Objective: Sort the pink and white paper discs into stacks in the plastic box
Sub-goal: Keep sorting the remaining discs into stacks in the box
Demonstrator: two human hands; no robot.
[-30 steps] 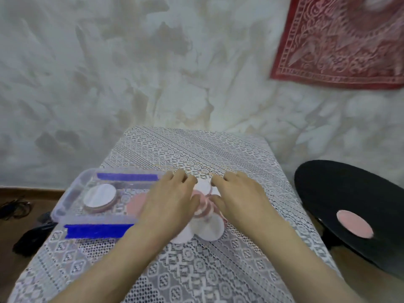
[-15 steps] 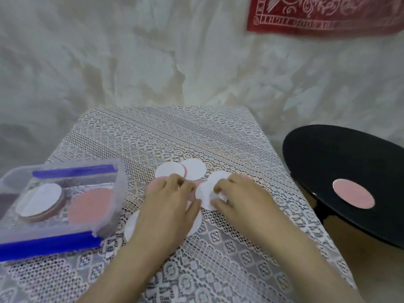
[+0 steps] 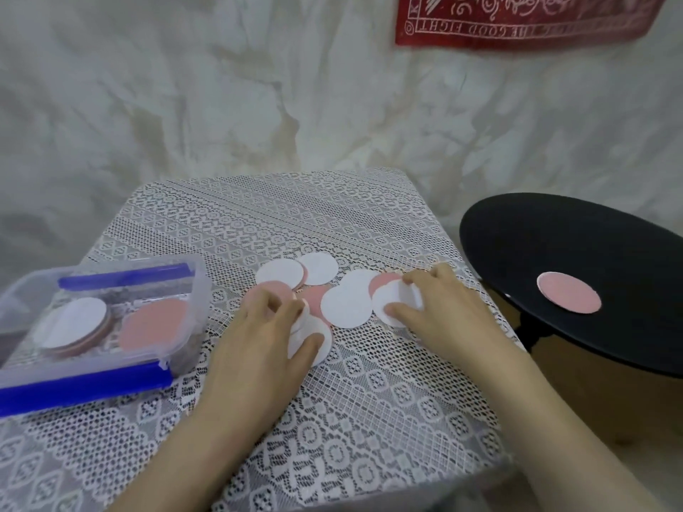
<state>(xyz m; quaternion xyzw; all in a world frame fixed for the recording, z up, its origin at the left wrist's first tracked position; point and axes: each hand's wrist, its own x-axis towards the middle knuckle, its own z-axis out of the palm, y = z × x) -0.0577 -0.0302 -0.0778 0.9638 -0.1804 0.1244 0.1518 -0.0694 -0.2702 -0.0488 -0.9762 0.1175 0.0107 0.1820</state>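
My left hand (image 3: 266, 338) pinches a white disc (image 3: 314, 339) by its rim, my right hand (image 3: 443, 319) a second disc (image 3: 397, 304); loose discs (image 3: 347, 304) lie on the table (image 3: 332, 400) beside the box (image 3: 201, 290). Thin, light and floppy, I judge: lift each by its edge

Two human arms, bare along all that shows. The left forearm (image 3: 207, 437) and the right forearm (image 3: 543, 419) carry neither cloth nor strap. Each narrows at the wrist into a bare grip: the left grip (image 3: 258, 341) and the right grip (image 3: 443, 315). The fingers are slender, their tips softened by blur.
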